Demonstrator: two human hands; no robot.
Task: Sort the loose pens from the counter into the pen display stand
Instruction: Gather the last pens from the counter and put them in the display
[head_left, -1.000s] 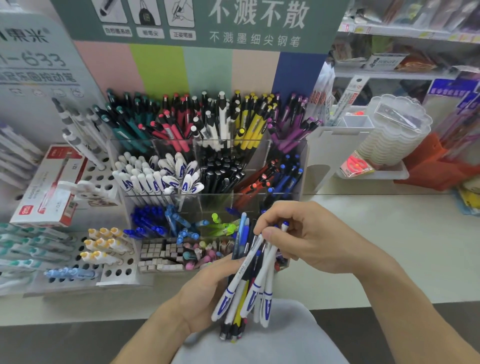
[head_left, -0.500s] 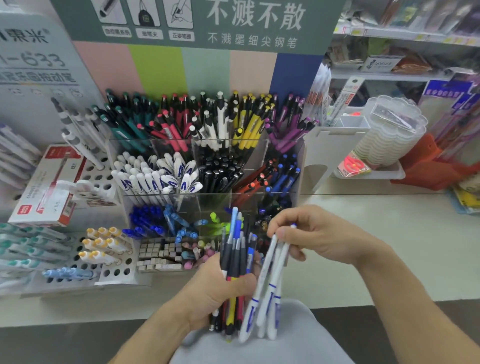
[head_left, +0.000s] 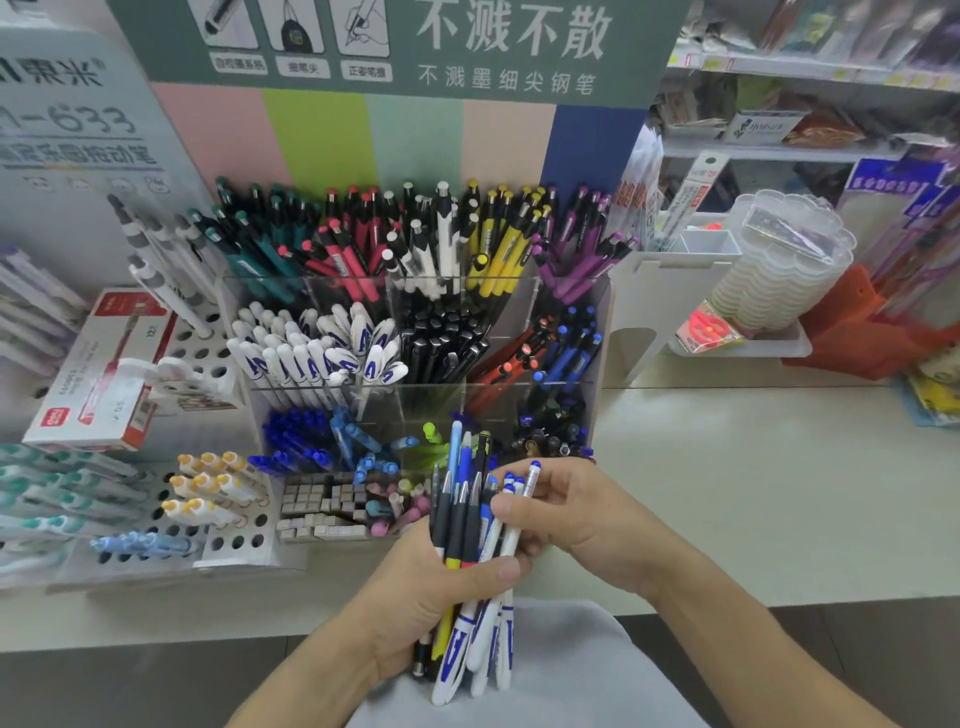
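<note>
The desk (head_left: 727, 493) is long and pale, and it carries everything here. It runs under the stand and off to the right side.

The pen display stand (head_left: 415, 332) sits on the desk, right in front of the person. It has clear boxes in rows like steps, so each kind of pen can be seen and reached. Each box has one kind. The white pens in the stand (head_left: 317, 353) with blue marks fill a box in the middle row, on the left. That looks like the home for the white pens now being held.

A red and white pen box (head_left: 98, 374) leans on a rack with holes at the left.

The left hand (head_left: 441, 597) is wrapped round a bunch of mixed pens (head_left: 460, 519), dark, blue and yellow ones. Its grip is curled tight so none slip out. The bunch stands up just in front of the bottom row of the stand.

The right hand (head_left: 566, 514) is touching that bunch. Its grip pinches the tops of a few white pens with blue caps (head_left: 498, 587). I think it is pulling the same kind away from the others, so they can go into their box together.

No loose pens show on the bare desk; they are all in the hands.
</note>
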